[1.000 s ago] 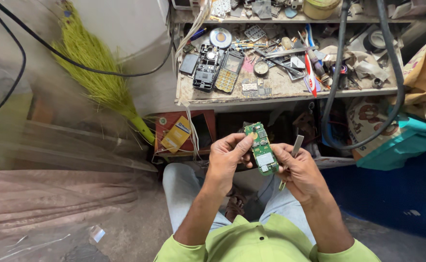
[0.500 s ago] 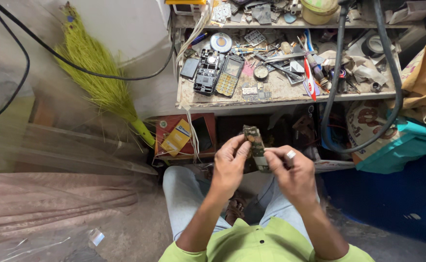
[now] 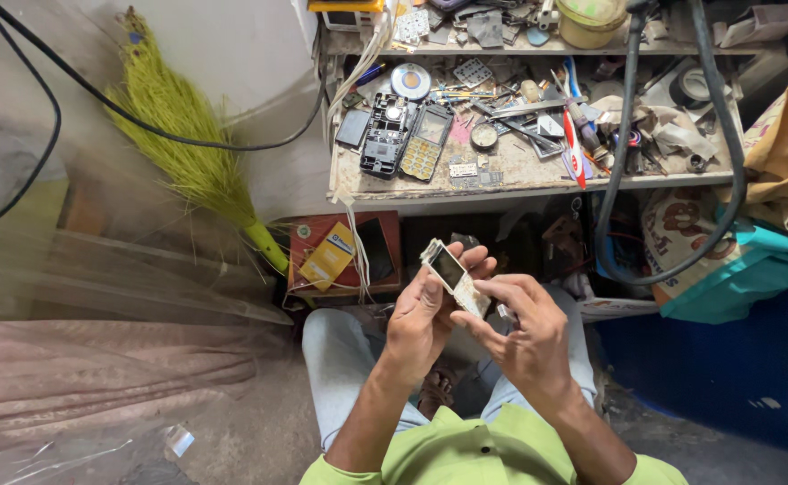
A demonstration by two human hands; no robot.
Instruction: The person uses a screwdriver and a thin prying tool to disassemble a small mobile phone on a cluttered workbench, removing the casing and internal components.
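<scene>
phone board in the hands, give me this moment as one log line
left hand: holds phone board | right hand: fingertips on board's lower end | board: tilted, small screen up | behind: cluttered workbench

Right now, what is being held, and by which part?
A small phone board with a dark screen, pinched along its long edges by the left hand; the right hand touches its lower end.
</scene>
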